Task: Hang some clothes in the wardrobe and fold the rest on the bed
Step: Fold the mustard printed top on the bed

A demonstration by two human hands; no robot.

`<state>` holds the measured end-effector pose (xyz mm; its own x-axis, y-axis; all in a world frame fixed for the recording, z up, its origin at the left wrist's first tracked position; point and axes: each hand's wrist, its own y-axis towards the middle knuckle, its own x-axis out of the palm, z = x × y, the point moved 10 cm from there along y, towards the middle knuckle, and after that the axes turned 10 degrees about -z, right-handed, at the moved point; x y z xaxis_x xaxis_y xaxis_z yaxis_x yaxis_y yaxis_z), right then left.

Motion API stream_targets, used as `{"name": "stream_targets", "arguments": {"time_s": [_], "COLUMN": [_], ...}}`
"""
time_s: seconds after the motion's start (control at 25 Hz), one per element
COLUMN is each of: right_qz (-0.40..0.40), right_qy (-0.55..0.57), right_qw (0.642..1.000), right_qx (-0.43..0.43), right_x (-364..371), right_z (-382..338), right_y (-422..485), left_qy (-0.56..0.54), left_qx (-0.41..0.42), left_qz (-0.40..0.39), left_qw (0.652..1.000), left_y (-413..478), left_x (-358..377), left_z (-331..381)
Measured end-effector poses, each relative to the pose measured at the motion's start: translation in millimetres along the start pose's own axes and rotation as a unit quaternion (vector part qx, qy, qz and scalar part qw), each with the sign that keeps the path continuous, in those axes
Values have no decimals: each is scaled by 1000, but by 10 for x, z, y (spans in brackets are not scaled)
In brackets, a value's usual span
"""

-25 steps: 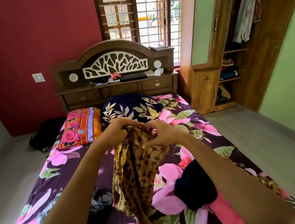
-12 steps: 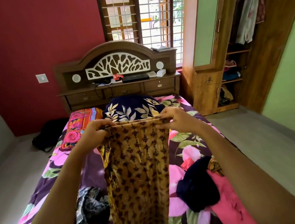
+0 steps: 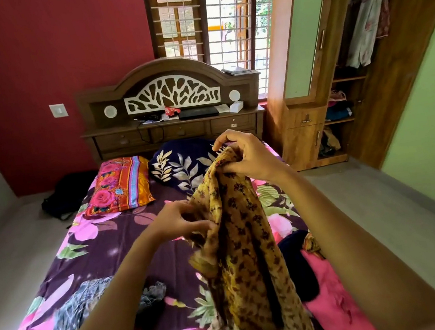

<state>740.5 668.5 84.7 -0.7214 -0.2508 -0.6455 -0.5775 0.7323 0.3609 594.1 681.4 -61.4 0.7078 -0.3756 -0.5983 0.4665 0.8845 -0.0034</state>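
A yellow garment with a dark floral print [image 3: 246,250] hangs bunched over the bed [image 3: 105,253]. My right hand [image 3: 246,158] holds its top edge up high, fingers curled round the cloth. Lower and to the left, my left hand [image 3: 182,221] pinches a fold at the garment's side. On the bed lie a grey patterned garment [image 3: 77,310], a dark navy garment [image 3: 298,262] and a pink one [image 3: 334,308]. The open wardrobe [image 3: 363,60] stands at the right with clothes hanging [image 3: 367,23] inside.
Two pillows, one orange-pink [image 3: 120,184] and one navy with leaves [image 3: 182,164], lie at the head of the bed. The wooden headboard [image 3: 171,101] has a shelf with small items. A black bag [image 3: 66,194] sits on the floor at the left.
The garment was spread wide between both hands; now it is bunched. My right hand has risen with the top edge, and my left hand has dropped to the garment's side.
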Motion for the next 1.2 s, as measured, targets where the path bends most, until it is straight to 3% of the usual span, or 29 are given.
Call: {"name": "stream_targets", "arguments": {"time_s": [0.12,0.28,0.44,0.6,0.84,1.0,1.2], "right_qz": [29,49,56,62,58,99,121], "right_qy": [-34,-82,-107,-56,-33,20,79], "right_qw": [999,995,992,996,996,992,985], "right_qx": [14,37,36,37,58,76,89], "right_x": [-91,-152,-113,-203,-333,-536,-589], "right_z": [65,187,177,278,510,662,701], "right_y": [-33,-74,-74,-119,-267,-410,-497], "left_qy": [-80,-46,-68,42,-17,-107,-123], "left_qx": [-14,61,65,55,21,50,62], "left_qz": [-17,16,50,83,-59,-21,45], "left_qw": [997,997,994,994,998,993,989], "left_y": [88,96,167,160,-8,-68,-90], "left_x": [180,231,235,7,-140,-398,-579], "left_z": [-36,458,576,334,90,99,137]}}
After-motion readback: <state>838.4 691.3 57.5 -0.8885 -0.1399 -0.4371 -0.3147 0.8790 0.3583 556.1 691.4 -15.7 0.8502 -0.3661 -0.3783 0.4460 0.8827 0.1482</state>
